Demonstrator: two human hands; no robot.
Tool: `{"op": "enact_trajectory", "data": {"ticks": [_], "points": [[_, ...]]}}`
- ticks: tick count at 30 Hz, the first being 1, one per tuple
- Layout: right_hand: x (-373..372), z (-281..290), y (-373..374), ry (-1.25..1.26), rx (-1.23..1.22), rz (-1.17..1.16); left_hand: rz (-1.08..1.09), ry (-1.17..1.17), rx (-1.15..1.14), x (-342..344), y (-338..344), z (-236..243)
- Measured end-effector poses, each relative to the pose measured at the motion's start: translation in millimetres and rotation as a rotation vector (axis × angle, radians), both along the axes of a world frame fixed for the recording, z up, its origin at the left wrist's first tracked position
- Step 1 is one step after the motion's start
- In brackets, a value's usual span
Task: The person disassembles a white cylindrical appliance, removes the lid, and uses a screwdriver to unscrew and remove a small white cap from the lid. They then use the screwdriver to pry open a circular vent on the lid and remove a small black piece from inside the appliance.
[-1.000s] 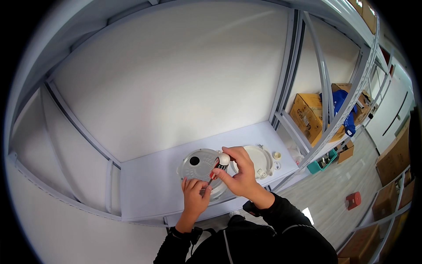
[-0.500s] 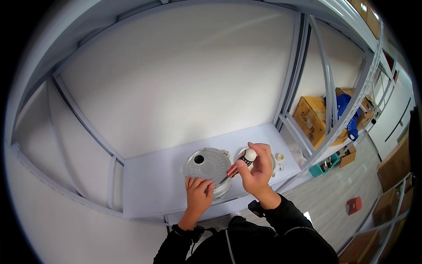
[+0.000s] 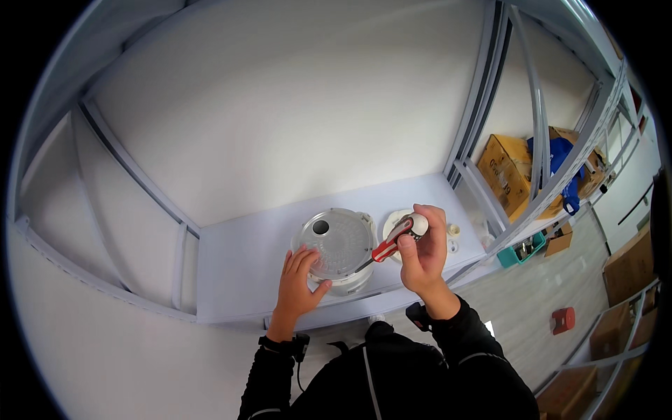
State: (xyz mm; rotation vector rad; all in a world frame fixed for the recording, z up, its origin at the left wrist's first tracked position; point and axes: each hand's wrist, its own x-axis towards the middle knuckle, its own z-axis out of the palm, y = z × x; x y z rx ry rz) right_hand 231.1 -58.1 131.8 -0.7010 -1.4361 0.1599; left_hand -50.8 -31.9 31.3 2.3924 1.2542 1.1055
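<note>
A round metal appliance (image 3: 339,238) with a perforated-looking top and a round dark opening stands on the white shelf. My left hand (image 3: 301,280) rests at its left front edge, fingers curved and apart on it. My right hand (image 3: 427,266) is closed round a red, white and black screwdriver (image 3: 385,248) above the appliance's right side. The screwdriver slants down to the left, its tip at the right front of the top; whether it touches a screw is too small to tell. A white round part (image 3: 392,220), partly hidden behind my right hand, lies to the right, beside a small cream ring (image 3: 453,229).
The white shelf (image 3: 238,266) sits in a grey metal frame (image 3: 476,91). Rightward are cardboard boxes (image 3: 507,182), blue fabric (image 3: 560,157), a teal bin (image 3: 514,255) and a red object (image 3: 563,320) on the floor.
My right hand has moved rightward with the screwdriver, which now leans further over. My left hand has shifted left across the appliance's edge. The whole scene has shifted in view.
</note>
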Motion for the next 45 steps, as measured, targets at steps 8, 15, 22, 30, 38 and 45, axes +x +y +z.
{"op": "enact_trajectory", "data": {"ticks": [8,15,22,30,38,45], "points": [[-2,-6,1,0.018,-0.011,0.021,0.001,-0.122,0.070,12,-1,-14],[-1,-8,-1,0.016,0.003,-0.027,0.111,-0.050,0.228,50,-8,-14],[6,-3,0,-0.024,0.024,-0.108,0.173,-0.010,0.248,96,-19,-22],[11,-7,1,0.035,0.014,-0.079,0.032,-0.219,0.136,62,-22,-20],[9,-12,1,-0.024,-0.050,0.056,-0.035,-0.116,0.099,33,-10,-28],[5,-9,-1,-0.092,-0.058,0.086,-0.006,-0.195,0.167,49,-9,-33]]}}
